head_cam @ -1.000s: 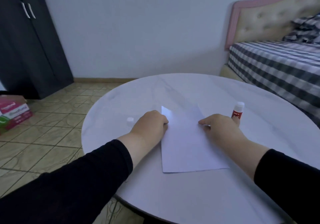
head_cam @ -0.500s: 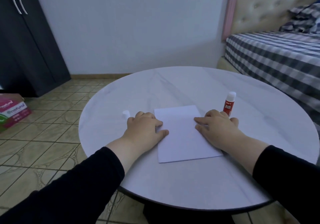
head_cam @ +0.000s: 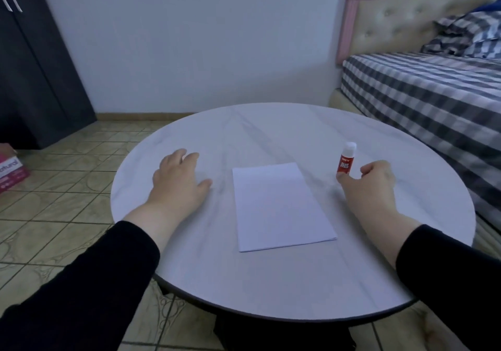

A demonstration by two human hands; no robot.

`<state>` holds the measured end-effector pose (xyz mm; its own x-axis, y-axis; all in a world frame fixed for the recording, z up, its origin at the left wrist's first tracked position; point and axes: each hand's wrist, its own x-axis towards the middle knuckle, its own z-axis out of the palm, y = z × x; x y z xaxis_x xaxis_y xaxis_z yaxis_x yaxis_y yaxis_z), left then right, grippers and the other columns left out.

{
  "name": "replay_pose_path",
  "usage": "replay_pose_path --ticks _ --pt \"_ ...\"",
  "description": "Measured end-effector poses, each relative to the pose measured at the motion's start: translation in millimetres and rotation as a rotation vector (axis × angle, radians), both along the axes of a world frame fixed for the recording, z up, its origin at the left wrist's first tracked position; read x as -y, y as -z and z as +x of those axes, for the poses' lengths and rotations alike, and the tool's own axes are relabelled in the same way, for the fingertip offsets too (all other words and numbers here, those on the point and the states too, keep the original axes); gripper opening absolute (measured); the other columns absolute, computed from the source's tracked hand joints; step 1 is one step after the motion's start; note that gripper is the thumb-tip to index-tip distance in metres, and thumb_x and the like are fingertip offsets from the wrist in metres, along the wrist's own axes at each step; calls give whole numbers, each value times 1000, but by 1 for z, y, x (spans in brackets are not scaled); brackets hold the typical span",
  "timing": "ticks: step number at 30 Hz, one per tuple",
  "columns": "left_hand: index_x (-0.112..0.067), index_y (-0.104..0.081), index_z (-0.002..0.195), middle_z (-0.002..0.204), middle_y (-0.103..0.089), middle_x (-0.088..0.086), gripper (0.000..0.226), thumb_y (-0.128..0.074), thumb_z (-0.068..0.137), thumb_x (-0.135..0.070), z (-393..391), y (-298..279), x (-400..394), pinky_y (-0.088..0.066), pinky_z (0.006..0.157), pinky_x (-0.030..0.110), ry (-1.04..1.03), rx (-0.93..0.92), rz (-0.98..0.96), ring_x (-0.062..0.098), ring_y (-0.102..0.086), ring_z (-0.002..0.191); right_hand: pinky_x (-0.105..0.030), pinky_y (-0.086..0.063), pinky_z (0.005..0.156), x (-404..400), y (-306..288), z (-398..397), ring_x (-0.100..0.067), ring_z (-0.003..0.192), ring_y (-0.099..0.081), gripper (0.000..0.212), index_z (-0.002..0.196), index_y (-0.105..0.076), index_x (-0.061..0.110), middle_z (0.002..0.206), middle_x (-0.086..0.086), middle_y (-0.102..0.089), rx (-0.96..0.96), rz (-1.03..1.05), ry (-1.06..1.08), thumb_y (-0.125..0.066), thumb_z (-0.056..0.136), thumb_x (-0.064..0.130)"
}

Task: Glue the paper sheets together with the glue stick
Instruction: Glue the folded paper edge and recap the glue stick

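Observation:
White paper sheets [head_cam: 282,207] lie stacked flat in the middle of the round marble-look table [head_cam: 271,283], with nothing touching them. A red glue stick [head_cam: 344,160] with a white top stands upright to the right of the paper. My right hand [head_cam: 371,188] rests just in front of it, fingers loosely curled and thumb tip close to the stick's base, without gripping it. My left hand [head_cam: 177,182] lies palm down on the table left of the paper, fingers spread. The small white piece seen earlier on that side is hidden.
A bed with a checked cover [head_cam: 423,98] stands close to the table's right side. A dark wardrobe [head_cam: 32,79] is at the far left, and a pink box [head_cam: 10,171] sits on the tiled floor.
Both hands have lifted off the paper and moved outward, the left toward the table's left part and the right toward the glue stick. The paper now lies flat and untouched.

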<state>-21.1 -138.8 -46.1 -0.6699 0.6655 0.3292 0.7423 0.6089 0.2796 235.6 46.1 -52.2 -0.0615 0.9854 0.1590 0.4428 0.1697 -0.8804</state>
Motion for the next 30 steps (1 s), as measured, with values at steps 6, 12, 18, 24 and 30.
replay_pose_path --ticks 6,12,18,24,30 --pt "-10 -25 151 160 -18 11 67 -50 96 -39 -2 18 -5 -17 118 40 16 28 -51 24 -14 148 -34 -39 88 -9 1 -15 -27 113 -53 65 139 -37 9 129 -9 -51 -7 -40 -46 -67 87 32" --pt "-10 -31 147 157 -24 6 49 -37 101 -24 0 22 -3 -29 111 39 21 162 -46 26 -26 142 -31 -35 76 -9 3 -20 -27 91 -51 33 121 -52 6 108 -10 -60 86 28 -54 -58 92 23" --pt "-5 -54 128 131 -51 8 40 -38 92 0 1 23 2 -38 99 34 86 122 53 27 -47 121 -31 -33 72 -6 3 -17 -24 84 -48 22 110 -56 7 92 -4 -55 120 58 -84 -56 93 21" --pt "-32 -62 111 100 -62 -8 21 -56 95 -21 27 14 5 -39 83 23 176 328 361 12 -55 92 -28 -37 75 12 -2 -11 -16 89 -57 20 109 -61 21 93 5 -62 132 180 -317 -63 90 27" --pt "-17 -72 108 86 -76 -4 21 -72 87 -19 73 -1 -10 -54 83 21 299 907 683 11 -71 82 -32 -38 89 24 -2 -2 -16 84 -58 22 110 -65 24 90 10 -65 358 501 -549 -66 89 30"
